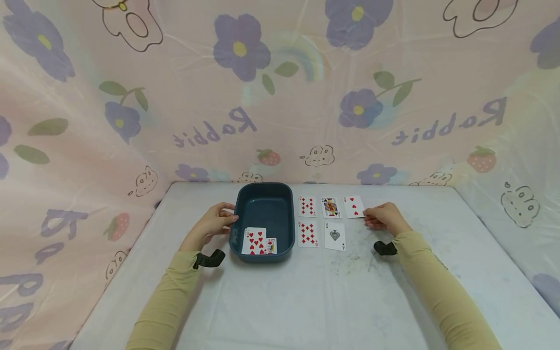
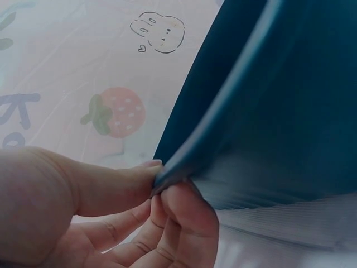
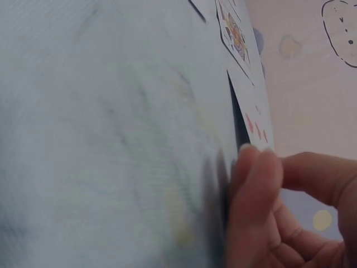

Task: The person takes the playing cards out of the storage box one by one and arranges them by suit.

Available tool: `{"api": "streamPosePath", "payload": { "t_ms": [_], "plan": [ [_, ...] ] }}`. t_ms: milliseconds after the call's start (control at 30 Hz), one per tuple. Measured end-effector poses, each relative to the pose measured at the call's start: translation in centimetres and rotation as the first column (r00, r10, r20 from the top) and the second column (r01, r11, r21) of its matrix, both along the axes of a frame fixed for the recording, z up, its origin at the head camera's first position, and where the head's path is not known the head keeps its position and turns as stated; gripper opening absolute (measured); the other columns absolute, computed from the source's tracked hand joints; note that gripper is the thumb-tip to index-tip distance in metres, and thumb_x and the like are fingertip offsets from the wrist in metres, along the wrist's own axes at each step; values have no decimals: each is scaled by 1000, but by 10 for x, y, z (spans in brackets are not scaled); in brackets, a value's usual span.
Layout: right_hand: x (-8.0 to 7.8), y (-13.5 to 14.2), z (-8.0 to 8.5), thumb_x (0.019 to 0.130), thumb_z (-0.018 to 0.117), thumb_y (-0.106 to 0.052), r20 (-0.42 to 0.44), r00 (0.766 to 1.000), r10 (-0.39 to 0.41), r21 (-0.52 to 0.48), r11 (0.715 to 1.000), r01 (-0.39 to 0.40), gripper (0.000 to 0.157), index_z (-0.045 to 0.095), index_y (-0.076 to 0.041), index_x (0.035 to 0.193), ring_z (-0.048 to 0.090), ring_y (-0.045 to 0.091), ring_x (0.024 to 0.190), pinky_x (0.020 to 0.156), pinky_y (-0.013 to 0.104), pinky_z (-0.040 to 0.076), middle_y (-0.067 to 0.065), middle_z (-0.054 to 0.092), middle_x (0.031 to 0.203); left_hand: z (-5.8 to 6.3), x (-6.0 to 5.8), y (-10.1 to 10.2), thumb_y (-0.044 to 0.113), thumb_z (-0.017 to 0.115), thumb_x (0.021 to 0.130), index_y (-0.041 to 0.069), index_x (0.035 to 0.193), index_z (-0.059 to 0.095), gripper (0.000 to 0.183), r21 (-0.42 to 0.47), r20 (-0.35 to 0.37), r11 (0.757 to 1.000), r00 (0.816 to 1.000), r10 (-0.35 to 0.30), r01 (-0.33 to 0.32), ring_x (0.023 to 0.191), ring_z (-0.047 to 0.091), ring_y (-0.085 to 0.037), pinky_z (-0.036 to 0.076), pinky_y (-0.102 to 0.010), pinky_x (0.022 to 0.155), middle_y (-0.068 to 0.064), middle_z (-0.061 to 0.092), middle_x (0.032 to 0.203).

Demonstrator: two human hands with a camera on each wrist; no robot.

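My left hand (image 1: 215,221) pinches the left rim of a dark blue rectangular tub (image 1: 286,218), thumb on one side and fingers curled on the other, as the left wrist view shows. Inside the tub, near its front, lie a seven-or-more-pip hearts card (image 1: 254,240) and a face card (image 1: 271,246) partly under it. At the right end of the back row of cards, my right hand (image 1: 385,218) pinches the corner of the three of hearts (image 1: 353,207). In the right wrist view that card (image 3: 256,125) tilts up, with a dark gap beneath its near edge.
Right of the tub, the back row has a diamonds card (image 1: 307,206) and a face card (image 1: 331,207). In front are another diamonds card (image 1: 308,234) and the ace of spades (image 1: 335,236). A white cover lies on the table (image 1: 280,306); a printed curtain (image 1: 288,102) hangs behind.
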State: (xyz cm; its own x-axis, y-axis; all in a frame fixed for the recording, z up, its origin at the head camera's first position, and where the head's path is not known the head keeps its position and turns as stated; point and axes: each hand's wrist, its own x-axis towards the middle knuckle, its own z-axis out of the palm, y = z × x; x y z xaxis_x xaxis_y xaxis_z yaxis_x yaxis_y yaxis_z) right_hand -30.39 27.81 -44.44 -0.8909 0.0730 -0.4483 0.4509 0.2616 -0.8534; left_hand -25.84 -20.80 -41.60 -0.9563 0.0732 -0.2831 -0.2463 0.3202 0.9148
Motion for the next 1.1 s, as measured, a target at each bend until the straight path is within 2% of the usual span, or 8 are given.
{"api": "streamPosePath", "payload": {
  "t_ms": [300, 633, 967, 1100],
  "plan": [
    [1, -1, 3, 94, 61, -9, -43, 999, 28, -17, 999, -29, 33, 53, 15, 115, 65, 12, 62, 62, 26, 54, 6, 67, 71, 0, -1, 0, 7, 60, 94, 2, 134, 43, 43, 1, 2, 1000, 1000, 7, -7, 81, 57, -23, 52, -31, 66, -14, 56, 96],
    [1, -1, 3, 94, 58, -7, -41, 999, 3, -41, 999, -4, 24, 54, 12, 108, 66, 13, 60, 61, 27, 55, 7, 67, 68, -1, 1, 0, 7, 60, 95, 2, 134, 43, 43, 4, -11, 1000, 1000, 7, -7, 80, 57, -22, 52, -31, 66, -14, 56, 99],
    [4, -4, 2, 95, 58, -9, -43, 999, 16, -34, 999, -17, 32, 50, 14, 116, 65, 12, 62, 62, 27, 54, 6, 67, 72, 0, 2, -1, 7, 60, 95, 2, 134, 42, 43, 7, -11, 1000, 1000, 0, 0, 80, 57, -22, 52, -32, 66, -14, 56, 98],
    [4, -5, 2, 95, 58, -10, -53, 998, 18, 1, 1000, -18, 32, 50, 13, 116, 63, 11, 61, 60, 26, 54, 6, 66, 72, 0, 2, 0, 8, 60, 95, 2, 134, 42, 43, 5, -12, 1000, 1000, -4, 4, 80, 57, -22, 51, -31, 65, -16, 57, 100]
  ]
}}
